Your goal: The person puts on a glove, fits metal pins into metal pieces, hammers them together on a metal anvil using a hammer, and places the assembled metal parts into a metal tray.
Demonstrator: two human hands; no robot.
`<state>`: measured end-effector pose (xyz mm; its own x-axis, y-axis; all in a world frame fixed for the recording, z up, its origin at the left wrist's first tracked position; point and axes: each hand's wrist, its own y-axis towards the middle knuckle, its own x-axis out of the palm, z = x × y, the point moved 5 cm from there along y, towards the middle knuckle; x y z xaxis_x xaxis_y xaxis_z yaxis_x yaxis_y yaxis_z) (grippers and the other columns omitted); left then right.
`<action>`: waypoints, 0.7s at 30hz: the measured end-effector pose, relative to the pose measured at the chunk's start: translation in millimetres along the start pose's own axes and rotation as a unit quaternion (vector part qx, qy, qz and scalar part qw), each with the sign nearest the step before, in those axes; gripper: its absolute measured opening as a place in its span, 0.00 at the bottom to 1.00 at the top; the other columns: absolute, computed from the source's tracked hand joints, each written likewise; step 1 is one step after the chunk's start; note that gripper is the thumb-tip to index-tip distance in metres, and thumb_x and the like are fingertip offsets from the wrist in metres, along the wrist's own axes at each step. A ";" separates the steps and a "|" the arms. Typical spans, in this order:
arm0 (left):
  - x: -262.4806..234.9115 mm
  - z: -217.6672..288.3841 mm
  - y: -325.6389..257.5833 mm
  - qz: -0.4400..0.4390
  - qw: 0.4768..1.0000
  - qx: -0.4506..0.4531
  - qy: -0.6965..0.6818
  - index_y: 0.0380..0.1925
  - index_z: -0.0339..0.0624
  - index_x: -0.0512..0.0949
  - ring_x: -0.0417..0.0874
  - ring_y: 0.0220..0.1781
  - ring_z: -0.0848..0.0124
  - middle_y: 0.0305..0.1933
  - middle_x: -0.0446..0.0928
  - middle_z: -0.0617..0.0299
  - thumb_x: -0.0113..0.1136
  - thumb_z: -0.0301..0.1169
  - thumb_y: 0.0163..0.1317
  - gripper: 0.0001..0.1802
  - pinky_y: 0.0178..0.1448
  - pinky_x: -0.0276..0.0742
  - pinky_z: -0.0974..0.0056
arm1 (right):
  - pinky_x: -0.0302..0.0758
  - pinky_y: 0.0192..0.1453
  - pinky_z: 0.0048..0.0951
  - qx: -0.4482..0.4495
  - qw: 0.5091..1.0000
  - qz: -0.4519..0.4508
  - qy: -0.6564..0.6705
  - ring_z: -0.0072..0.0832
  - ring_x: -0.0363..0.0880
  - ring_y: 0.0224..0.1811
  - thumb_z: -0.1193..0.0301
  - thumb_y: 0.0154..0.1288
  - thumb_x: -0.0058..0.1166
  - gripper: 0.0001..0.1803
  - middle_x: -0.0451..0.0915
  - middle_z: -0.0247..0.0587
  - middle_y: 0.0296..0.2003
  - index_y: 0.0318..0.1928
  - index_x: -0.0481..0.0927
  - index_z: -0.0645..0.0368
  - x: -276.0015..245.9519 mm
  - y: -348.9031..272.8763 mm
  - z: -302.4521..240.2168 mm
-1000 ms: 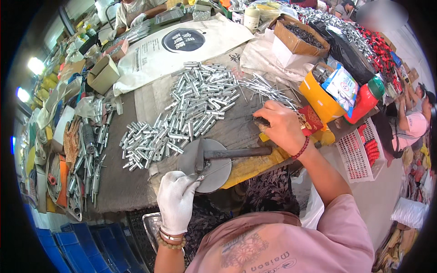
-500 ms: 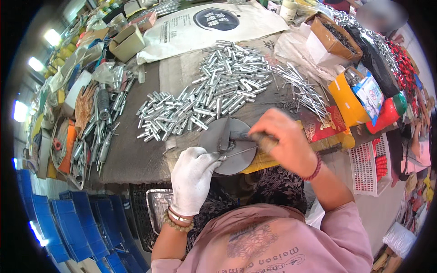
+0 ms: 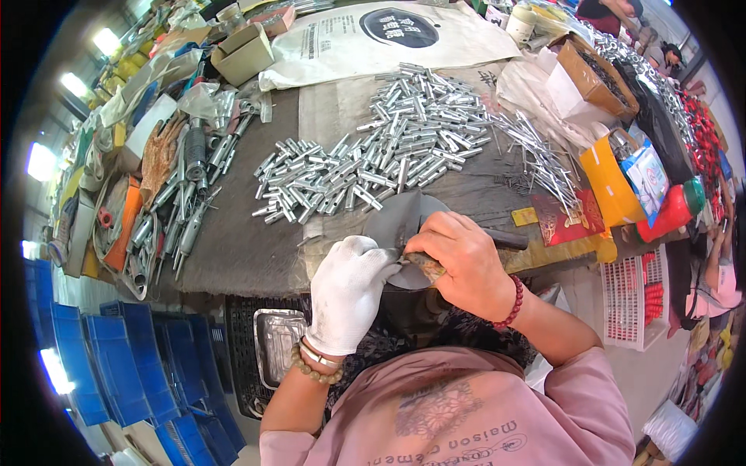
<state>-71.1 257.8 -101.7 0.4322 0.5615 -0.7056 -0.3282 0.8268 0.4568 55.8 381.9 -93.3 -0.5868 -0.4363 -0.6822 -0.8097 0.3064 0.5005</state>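
My left hand [image 3: 350, 283], in a white knitted glove, is closed in a pinch at the near left edge of a round grey metal plate [image 3: 381, 225]. My bare right hand [image 3: 466, 264] is closed beside it, fingertips meeting the glove's fingertips. A brownish wrapped patch shows under its fingers. What small piece the two hands hold is mostly hidden. A hammer lies across the plate, its dark handle [image 3: 507, 238] sticking out to the right behind my right hand. Beyond the plate spreads a heap of short silvery metal tubes [image 3: 420, 128].
Thin metal rods [image 3: 540, 159] lie right of the heap, near a red envelope [image 3: 566, 217] and a yellow pouch [image 3: 610, 182]. Tools [image 3: 190, 179] crowd the left side. A white basket [image 3: 622, 303] stands low right, blue bins [image 3: 116, 365] low left. People work at the far right.
My right hand has come in from the hammer handle to meet my left fingertips. The thin rod that showed across the plate is now hidden. The whole view has shifted slightly.
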 end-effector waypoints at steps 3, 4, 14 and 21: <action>-0.3 0.0 -0.5 -0.004 1.000 0.000 -0.001 0.36 0.42 0.87 0.84 0.47 0.54 0.40 0.82 0.56 0.76 0.22 0.51 0.11 0.52 0.81 0.54 | 0.76 0.53 0.43 0.000 1.000 0.001 -0.001 0.44 0.79 0.47 0.84 0.52 0.57 0.16 0.77 0.40 0.40 0.42 0.85 0.58 2.0 -1.7 0.9; -0.1 -0.4 -0.7 -0.003 1.000 -0.001 -0.001 0.36 0.42 0.87 0.84 0.47 0.54 0.40 0.82 0.56 0.76 0.22 0.51 0.11 0.52 0.81 0.54 | 0.76 0.53 0.43 -0.001 1.000 0.000 -0.001 0.44 0.79 0.47 0.84 0.52 0.57 0.16 0.77 0.40 0.40 0.42 0.85 0.58 3.3 -1.9 0.7; 0.3 0.7 -0.6 -0.003 1.000 0.011 0.011 0.37 0.42 0.87 0.85 0.48 0.54 0.41 0.82 0.56 0.76 0.22 0.51 0.12 0.53 0.81 0.54 | 0.76 0.51 0.41 -0.033 0.996 0.022 -0.084 0.41 0.79 0.44 0.79 0.56 0.60 0.11 0.76 0.39 0.39 0.41 0.84 0.57 3.7 -3.5 -8.4; 1.1 1.7 -0.7 -0.005 1.000 0.000 0.027 0.37 0.41 0.87 0.85 0.47 0.55 0.40 0.82 0.56 0.76 0.22 0.51 0.12 0.52 0.82 0.54 | 0.76 0.49 0.37 -0.079 0.988 0.028 -0.131 0.35 0.78 0.42 0.73 0.61 0.59 0.09 0.72 0.36 0.37 0.43 0.83 0.56 7.3 -6.4 -12.8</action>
<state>-68.9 257.9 -101.9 0.3891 0.5512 -0.7381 -0.3242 0.8319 0.4504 56.7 366.0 -94.6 -0.6297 -0.1825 -0.7551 -0.7764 0.1791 0.6042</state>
